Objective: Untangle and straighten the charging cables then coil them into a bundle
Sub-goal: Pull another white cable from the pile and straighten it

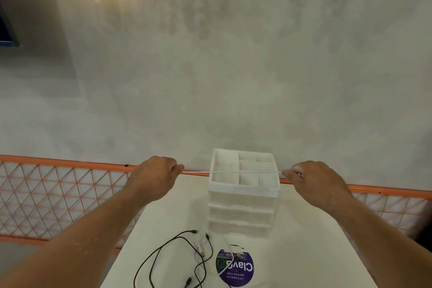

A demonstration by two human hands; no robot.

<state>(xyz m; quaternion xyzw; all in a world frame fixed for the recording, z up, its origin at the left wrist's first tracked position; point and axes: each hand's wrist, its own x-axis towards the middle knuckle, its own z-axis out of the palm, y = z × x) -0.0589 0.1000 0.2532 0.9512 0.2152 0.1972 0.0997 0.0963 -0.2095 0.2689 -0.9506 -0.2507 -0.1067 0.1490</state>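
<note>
A white charging cable [233, 172] is stretched taut and level between my two hands, above the white drawer organiser. My left hand [155, 176] pinches its left end with curled fingers. My right hand [313, 181] pinches the right end the same way. Lower down, black cables [163, 255] lie looped and crossed on the white table [304, 252], with several plugs showing. A thin white cable [228, 250] curves over the round sticker beside them.
A white drawer organiser [243, 206] with open top compartments stands at the table's far edge. A round purple sticker [235, 268] lies on the table. An orange mesh railing [58, 184] runs behind, in front of a grey wall.
</note>
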